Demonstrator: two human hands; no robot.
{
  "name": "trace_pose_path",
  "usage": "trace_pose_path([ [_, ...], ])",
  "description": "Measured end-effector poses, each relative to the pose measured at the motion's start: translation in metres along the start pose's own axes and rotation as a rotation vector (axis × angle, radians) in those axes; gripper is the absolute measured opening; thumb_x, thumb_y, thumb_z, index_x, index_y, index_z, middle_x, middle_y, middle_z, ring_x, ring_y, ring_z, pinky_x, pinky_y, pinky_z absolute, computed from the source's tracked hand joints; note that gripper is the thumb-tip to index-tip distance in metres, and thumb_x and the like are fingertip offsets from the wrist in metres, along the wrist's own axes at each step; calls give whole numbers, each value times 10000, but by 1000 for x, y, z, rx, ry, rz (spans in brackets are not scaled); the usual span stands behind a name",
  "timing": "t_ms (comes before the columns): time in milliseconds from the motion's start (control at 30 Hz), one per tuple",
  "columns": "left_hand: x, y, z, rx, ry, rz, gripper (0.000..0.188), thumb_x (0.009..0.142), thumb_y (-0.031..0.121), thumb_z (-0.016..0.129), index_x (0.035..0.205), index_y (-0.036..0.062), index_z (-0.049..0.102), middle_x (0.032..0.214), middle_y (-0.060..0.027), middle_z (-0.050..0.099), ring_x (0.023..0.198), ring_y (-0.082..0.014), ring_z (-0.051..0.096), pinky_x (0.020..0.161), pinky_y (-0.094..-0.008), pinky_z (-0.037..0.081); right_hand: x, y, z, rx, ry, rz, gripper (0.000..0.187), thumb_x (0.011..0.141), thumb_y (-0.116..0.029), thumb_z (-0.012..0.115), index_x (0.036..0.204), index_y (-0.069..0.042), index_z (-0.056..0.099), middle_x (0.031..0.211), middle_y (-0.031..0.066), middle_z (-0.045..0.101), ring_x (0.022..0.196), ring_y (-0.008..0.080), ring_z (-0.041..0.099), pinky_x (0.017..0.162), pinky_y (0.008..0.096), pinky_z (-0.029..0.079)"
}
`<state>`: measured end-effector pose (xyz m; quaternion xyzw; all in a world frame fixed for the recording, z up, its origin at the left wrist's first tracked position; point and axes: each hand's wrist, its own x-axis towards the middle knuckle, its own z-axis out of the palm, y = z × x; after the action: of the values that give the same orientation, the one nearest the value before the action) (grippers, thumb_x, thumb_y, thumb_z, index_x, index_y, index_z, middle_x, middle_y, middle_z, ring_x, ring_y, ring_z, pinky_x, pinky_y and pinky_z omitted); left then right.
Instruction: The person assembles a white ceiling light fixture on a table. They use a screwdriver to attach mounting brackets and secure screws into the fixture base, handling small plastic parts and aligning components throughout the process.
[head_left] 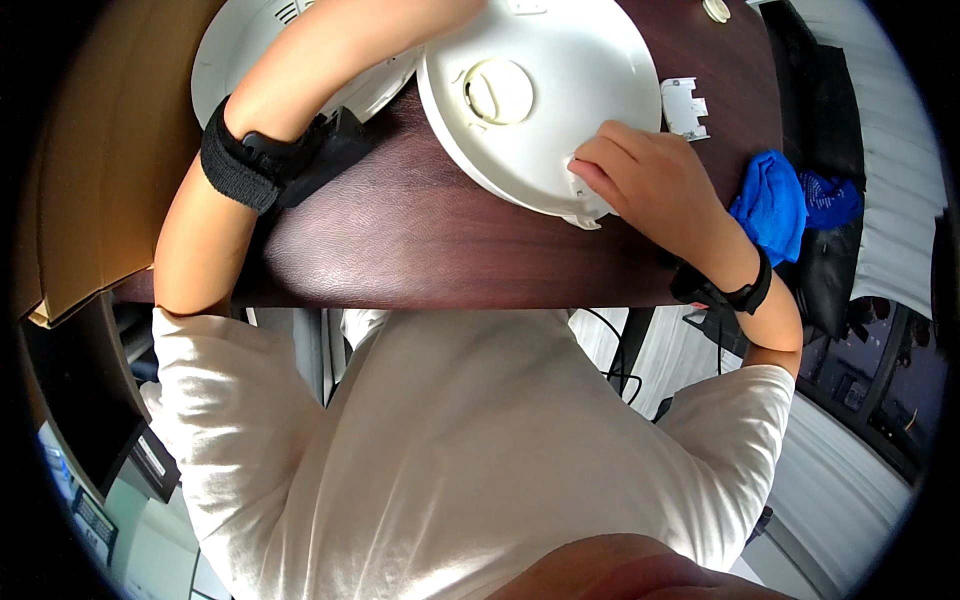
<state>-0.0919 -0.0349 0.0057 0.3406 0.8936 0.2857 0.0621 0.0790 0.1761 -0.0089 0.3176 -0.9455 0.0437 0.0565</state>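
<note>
1. Pinching a small white clip [577,183] near the closer rim of a round white panel [575,70], with thumb and fingers of the right hand [645,175] drawn together on it.
2. Reaching across the upper left with the left forearm [345,60], but leaving the left hand out of view; impossible to tell whether parted or gripping.
3. Showing the panel at the near side of the dark red table [450,255], with its round inset [500,92] facing up; hard to tell whether flat or slightly tilted.
4. Taking in a round white shell [225,65] behind the left forearm, a notched white piece [684,108] just beside the panel and a blue cloth [775,205] farther right.
5. Working the clip at the rim, judging by the grip, either fitting or freeing it.
6. Calling next, most likely, for controlled fingertip pressure there and a steady panel.
</note>
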Motion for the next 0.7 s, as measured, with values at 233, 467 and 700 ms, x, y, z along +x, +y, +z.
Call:
trace_pose_path([
  [233, 0, 5, 2, -17, -16, -29, 275, 870, 93, 470, 883, -108, 656, 845, -324, 637, 839, -435, 661, 763, -458, 512, 0, -2, 5, 2, -36, 83, 228, 922, -282, 629, 806, -102, 552, 752, 44, 503, 620, 209, 595, 541, 313, 492],
  [467, -1, 4, 2, -26, -46, -21, 275, 865, 85, 463, 882, -110, 655, 841, -322, 639, 826, -422, 669, 755, -453, 515, -5, 6, 6, 99, -30, 144, 203, 944, -241, 605, 826, -84, 556, 778, 64, 571, 627, 262, 615, 553, 360, 489],
  [700, -6, 12, -5, -17, -55, 31, 266, 860, 76, 461, 870, -110, 651, 835, -326, 636, 821, -418, 670, 743, -453, 513, -12, 5, -15, 256, -78, 205, 91, 927, -173, 611, 967, -93, 602, 876, 70, 598, 668, 275, 631, 591, 366, 504],
])
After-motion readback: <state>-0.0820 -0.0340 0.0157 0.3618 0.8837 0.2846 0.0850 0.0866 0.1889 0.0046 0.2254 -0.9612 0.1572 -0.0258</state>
